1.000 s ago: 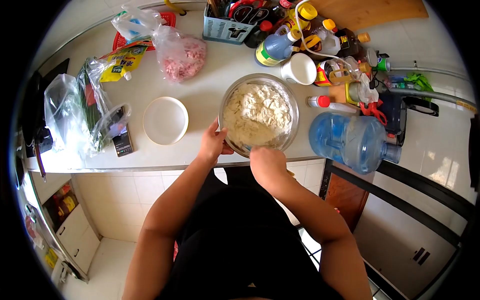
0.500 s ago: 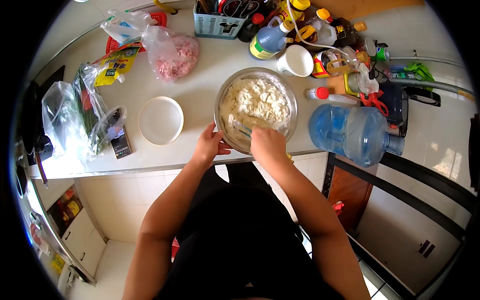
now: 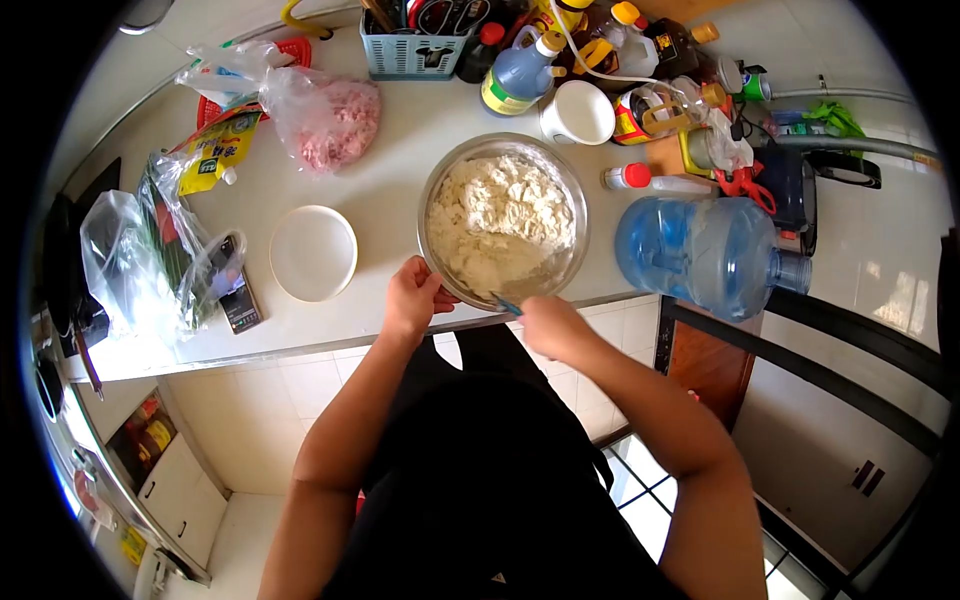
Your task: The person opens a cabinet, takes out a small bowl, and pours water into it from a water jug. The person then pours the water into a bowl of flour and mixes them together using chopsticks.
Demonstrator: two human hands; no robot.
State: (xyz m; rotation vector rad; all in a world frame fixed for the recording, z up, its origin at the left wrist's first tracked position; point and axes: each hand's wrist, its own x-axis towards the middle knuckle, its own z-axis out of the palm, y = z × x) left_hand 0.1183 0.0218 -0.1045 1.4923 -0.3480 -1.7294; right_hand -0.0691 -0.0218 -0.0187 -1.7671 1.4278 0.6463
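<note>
A metal mixing bowl (image 3: 580,225) stands near the counter's front edge, holding lumpy, partly moistened flour dough (image 3: 515,205). My left hand (image 3: 415,297) grips the bowl's rim at its lower left, thumb on top. At the near rim, my right hand (image 3: 550,327) is closed around thin blue chopsticks (image 3: 508,306). Their tips point into the bowl by its near wall, and the rest is hidden by my fingers. To the left of the bowl sits a white round bowl (image 3: 313,254).
A plastic bag of pink minced meat (image 3: 335,125) lies behind, near a yellow pouch (image 3: 215,155). At left are a phone (image 3: 240,303) and bagged greens (image 3: 165,235). A large blue water jug (image 3: 690,255), a white cup (image 3: 580,112) and several bottles crowd the right.
My right hand has drawn the chopsticks back toward the near rim, away from the middle of the dough. My left hand stays on the rim. The whole view has shifted slightly.
</note>
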